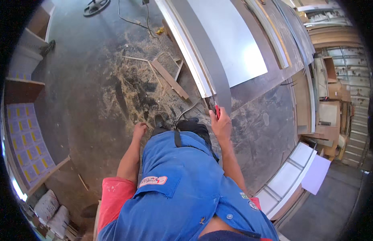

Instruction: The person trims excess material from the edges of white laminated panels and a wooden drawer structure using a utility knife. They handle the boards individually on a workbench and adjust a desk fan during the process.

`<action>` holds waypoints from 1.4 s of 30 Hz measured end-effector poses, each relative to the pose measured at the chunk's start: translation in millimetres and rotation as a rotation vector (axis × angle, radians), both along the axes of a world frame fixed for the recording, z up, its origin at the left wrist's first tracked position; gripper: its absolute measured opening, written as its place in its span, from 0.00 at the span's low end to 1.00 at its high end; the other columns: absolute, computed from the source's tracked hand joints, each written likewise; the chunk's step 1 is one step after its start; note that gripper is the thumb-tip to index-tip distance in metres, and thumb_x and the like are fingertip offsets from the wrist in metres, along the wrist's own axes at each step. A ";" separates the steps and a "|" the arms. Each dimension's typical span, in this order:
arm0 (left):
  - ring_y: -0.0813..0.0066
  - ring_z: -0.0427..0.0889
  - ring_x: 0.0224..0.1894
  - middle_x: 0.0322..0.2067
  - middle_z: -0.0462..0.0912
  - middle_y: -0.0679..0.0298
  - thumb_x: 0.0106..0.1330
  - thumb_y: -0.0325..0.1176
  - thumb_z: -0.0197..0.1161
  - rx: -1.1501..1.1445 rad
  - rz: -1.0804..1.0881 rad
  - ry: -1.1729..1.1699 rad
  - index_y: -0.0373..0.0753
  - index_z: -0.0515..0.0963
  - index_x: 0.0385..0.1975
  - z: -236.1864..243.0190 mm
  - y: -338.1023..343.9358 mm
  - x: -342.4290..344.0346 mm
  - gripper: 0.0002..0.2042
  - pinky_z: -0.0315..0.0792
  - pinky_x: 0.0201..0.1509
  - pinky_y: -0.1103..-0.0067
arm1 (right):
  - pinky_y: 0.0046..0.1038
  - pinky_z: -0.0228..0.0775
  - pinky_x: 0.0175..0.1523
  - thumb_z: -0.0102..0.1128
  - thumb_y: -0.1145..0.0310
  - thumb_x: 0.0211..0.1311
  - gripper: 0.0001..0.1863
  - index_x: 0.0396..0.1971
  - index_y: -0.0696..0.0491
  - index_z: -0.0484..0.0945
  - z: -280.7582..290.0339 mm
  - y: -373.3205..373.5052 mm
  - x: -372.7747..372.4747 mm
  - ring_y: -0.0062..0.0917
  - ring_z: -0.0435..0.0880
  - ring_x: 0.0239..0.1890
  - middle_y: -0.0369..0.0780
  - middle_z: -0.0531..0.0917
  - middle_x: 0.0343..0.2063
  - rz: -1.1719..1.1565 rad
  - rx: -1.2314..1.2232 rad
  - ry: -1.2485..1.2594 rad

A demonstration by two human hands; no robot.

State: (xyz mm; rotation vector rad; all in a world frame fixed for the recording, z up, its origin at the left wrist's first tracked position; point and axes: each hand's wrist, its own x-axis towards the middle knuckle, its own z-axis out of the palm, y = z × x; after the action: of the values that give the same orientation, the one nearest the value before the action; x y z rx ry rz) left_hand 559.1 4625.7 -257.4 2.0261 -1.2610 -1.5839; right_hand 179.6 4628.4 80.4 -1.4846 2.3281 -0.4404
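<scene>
My right hand (219,120) is closed round a red-handled tool (217,110), held at the near end of long white strips (186,52) that lie along the grey edge of a workbench; the tool's working part is too small to make out. A white sheet (238,48) lies on the bench to the right of the strips. My left hand (140,129) hangs low beside my blue overalls (178,168), its fingers loosely bent and apart, holding nothing visible.
Sawdust (130,80) and wood offcuts (168,78) lie on the floor near my feet, with a cable (188,110). Shelves (25,82) stand along the left. Stacked boards (327,116) and a white framed piece (287,176) are at the right. A round black base (96,10) sits farther ahead.
</scene>
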 end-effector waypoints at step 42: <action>0.60 0.71 0.63 0.64 0.68 0.50 0.60 0.32 0.69 -0.383 -0.377 0.181 0.36 0.58 0.70 278.7 -376.0 -180.7 0.38 0.70 0.64 0.67 | 0.41 0.77 0.53 0.73 0.70 0.47 0.34 0.59 0.46 0.73 9.5 -264.7 -284.7 0.43 0.79 0.55 0.45 0.70 0.60 -0.361 -0.236 0.323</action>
State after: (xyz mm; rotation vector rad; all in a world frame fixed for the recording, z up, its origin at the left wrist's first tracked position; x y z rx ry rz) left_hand 378.3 4249.7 21.3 1.4422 -1.7870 -1.4849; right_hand -105.2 4363.7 90.0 -1.3098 2.9070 -0.6258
